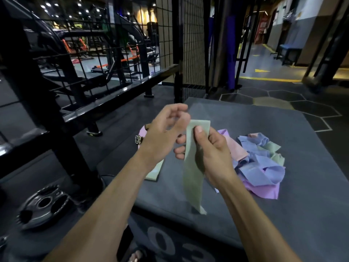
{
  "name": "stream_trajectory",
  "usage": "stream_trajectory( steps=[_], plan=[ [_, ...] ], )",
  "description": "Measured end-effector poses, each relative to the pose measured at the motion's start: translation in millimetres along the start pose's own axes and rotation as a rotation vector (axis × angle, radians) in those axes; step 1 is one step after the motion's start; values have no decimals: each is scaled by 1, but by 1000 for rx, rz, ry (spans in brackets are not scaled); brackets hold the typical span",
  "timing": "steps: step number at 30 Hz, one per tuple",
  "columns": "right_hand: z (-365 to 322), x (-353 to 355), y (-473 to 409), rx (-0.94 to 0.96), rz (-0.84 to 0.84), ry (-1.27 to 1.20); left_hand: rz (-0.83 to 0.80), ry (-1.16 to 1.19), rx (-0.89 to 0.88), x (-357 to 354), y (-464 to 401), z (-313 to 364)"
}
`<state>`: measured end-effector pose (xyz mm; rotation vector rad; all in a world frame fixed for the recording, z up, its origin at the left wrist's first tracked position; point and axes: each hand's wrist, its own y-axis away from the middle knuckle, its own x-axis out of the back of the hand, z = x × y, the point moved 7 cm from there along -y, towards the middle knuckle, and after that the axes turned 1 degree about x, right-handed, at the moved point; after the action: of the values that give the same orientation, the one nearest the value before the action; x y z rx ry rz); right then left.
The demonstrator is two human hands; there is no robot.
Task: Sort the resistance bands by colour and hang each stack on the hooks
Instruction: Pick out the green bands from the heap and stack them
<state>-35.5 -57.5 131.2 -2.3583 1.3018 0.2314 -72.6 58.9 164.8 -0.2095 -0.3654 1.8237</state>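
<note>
Right hand (pixel 211 154) pinching a green band (pixel 192 178) by its upper end, hanging above the table (pixel 283 214). Left hand (pixel 166 133) beside, grip loosely spread. Mixed bands pile (pixel 260 163) lying right.

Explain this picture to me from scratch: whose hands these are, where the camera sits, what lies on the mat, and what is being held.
There is no machine here. One camera, worn on a person's head, looks forward and down at their own two bare hands in a gym. The right hand pinches a pale green resistance band, which hangs down from thumb and fingers. The left hand is raised beside the band's top end, fingers loosely curled, holding nothing as far as the blur allows. Below lies a dark padded mat. On it, to the right, sits an unsorted pile of bands in blue, purple, pink and green. Under the left forearm lies another green band, flat.
</note>
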Motion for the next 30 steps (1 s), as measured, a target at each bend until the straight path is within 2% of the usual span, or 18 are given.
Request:
stream_trajectory(
  steps=[2,4,6,10,14,18,24,27,30],
  plan=[
    [-4,-2,-3,47,34,16,-238,227,128,-14,5,-15],
    [-9,-3,-9,81,78,39,-434,294,222,-20,12,-36],
    [-12,-5,-18,80,119,39,-523,318,307,-18,14,-61],
    [-10,-10,-51,76,218,35,-505,231,502,5,17,-111],
    [2,-17,-93,60,250,24,-603,6,470,25,26,-136],
    [28,-19,-144,13,294,42,-534,-117,576,52,22,-171],
    [89,-13,-204,-168,345,82,-513,-464,525,92,3,-180],
    [125,-7,-219,-298,324,187,-528,-509,543,110,1,-179],
    [151,-4,-227,-345,295,259,-470,-528,618,118,1,-186]
  ],
)
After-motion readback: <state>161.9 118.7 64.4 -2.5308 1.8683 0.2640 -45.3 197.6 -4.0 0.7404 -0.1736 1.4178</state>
